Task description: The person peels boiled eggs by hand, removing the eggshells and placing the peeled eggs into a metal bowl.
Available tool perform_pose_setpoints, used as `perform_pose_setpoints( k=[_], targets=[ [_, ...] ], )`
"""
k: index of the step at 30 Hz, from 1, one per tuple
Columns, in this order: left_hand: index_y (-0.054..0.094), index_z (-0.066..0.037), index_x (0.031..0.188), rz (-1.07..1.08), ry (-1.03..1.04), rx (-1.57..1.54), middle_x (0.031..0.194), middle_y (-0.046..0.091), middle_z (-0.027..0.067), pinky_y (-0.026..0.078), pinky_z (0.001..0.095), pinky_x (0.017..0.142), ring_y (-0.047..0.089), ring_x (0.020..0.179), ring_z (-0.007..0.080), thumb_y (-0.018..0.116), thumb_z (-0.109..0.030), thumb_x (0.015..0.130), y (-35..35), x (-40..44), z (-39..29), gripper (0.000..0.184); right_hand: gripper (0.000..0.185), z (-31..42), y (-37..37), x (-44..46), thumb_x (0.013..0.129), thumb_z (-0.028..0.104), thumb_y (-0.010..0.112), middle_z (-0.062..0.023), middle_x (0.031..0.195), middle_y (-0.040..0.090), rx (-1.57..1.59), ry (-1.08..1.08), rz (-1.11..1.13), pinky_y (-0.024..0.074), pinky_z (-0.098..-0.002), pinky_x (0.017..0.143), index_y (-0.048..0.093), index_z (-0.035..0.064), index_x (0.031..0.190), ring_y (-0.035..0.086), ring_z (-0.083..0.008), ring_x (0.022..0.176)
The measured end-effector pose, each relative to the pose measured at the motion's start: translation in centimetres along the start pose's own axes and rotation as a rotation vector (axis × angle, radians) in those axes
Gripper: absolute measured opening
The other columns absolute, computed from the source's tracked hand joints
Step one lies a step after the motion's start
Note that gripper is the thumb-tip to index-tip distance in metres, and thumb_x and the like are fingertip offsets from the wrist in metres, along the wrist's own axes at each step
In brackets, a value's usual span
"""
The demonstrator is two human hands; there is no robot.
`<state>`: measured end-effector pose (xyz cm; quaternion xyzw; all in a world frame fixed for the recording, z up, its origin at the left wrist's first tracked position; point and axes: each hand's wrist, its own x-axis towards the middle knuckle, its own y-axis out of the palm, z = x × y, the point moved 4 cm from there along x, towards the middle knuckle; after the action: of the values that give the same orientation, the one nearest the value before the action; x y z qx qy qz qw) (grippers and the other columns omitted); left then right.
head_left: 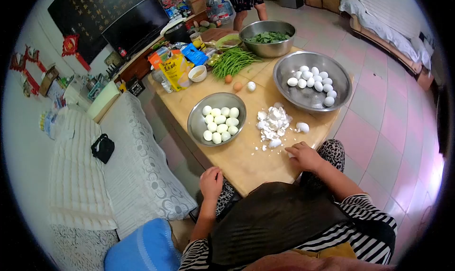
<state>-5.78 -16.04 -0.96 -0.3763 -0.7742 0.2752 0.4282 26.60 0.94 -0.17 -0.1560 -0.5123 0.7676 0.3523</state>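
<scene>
Shelling eggs at a table. The egg (pixel 291 155) at work, partly hidden, lies on the table (pixel 256 169), just nearer the wearer than the shell heap (pixel 274 123). The right hand (pixel 304 157) arches over it with fingers bent; whether they grip it or only press it cannot be told. The left hand (pixel 211 182), nearer the wearer and to the left of the heap, is loosely curled at the table's edge; nothing shows in it, though its palm is hidden.

The step in hand appears to be cracking or rolling the shell; the next move probably calls for a light, even pressure, then fingertips under the broken edge.

Just right of the heap lies a white egg (pixel 302 127). Left of the heap, a bowl (pixel 195 121) holds peeled eggs (pixel 221 119); beyond it to the right, a basin (pixel 310 99) holds white eggs (pixel 307 75). Beyond the heap to the left are two brown eggs (pixel 237 86) and, farther off, green stalks (pixel 237 60). Farthest from the heap, a person (pixel 258 10) stands.
</scene>
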Motion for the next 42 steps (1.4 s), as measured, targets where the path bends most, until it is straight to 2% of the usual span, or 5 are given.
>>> perform_pose_setpoints(
  k=[9, 25, 27, 34, 42],
  targets=[
    [0.068, -0.004, 0.088, 0.028, 0.006, 0.003, 0.096, 0.067, 0.0101, 0.048, 0.0395, 0.081, 0.062, 0.09, 0.0313, 0.062, -0.017, 0.084, 0.1, 0.0, 0.0, 0.015, 0.055, 1.2, -2.8, 0.1, 0.077, 0.007, 0.066, -0.0163, 0.114, 0.053, 0.132, -0.112, -0.579, 0.0454, -0.0405, 0.09, 0.051, 0.0096, 0.13, 0.052, -0.035, 0.104],
    [0.068, -0.004, 0.092, 0.08, -0.068, -0.148, 0.1, 0.067, 0.011, 0.047, 0.0382, 0.085, 0.062, 0.095, 0.0288, 0.063, -0.014, 0.084, 0.5, 1.1, -2.1, 0.014, 0.043, 0.4, -1.8, 0.4, 0.073, 0.007, 0.065, -0.0162, 0.12, 0.054, -0.035, -0.118, -0.39, 0.0457, -0.0402, 0.094, 0.063, 0.0109, 0.116, 0.05, -0.0349, 0.113],
    [0.065, -0.003, 0.102, 0.155, 0.033, -0.336, 0.11, 0.063, 0.0128, 0.047, 0.0377, 0.088, 0.061, 0.102, 0.0265, 0.063, -0.011, 0.084, 1.7, 2.7, -5.0, 0.019, 0.04, -2.3, 1.7, 0.9, 0.076, 0.007, 0.064, -0.0158, 0.118, 0.055, -0.045, -0.038, -0.019, 0.0464, -0.0398, 0.092, 0.062, 0.0097, 0.116, 0.05, -0.0346, 0.114],
    [0.033, -0.001, 0.138, 0.586, -0.132, -0.809, 0.138, 0.04, 0.0148, 0.048, 0.0335, 0.094, 0.053, 0.115, 0.0233, 0.062, 0.003, 0.084, 10.2, 8.3, -11.2, 0.062, 0.046, 2.9, -5.1, 7.3, 0.082, 0.018, 0.066, -0.0188, 0.112, 0.057, 0.4, -0.133, -0.241, 0.0464, -0.0421, 0.088, 0.055, 0.0072, 0.125, 0.056, -0.0366, 0.103],
    [0.038, 0.001, 0.131, 0.244, -0.201, -1.147, 0.122, 0.051, 0.0112, 0.048, 0.03, 0.091, 0.053, 0.111, 0.0179, 0.055, 0.005, 0.088, 14.2, 14.7, -13.7, 0.047, 0.057, 1.9, -4.2, 14.6, 0.077, 0.034, 0.075, -0.0162, 0.104, 0.063, 0.437, 0.01, -0.372, 0.0506, -0.0373, 0.077, 0.057, 0.007, 0.123, 0.063, -0.0309, 0.09]
  ],
)
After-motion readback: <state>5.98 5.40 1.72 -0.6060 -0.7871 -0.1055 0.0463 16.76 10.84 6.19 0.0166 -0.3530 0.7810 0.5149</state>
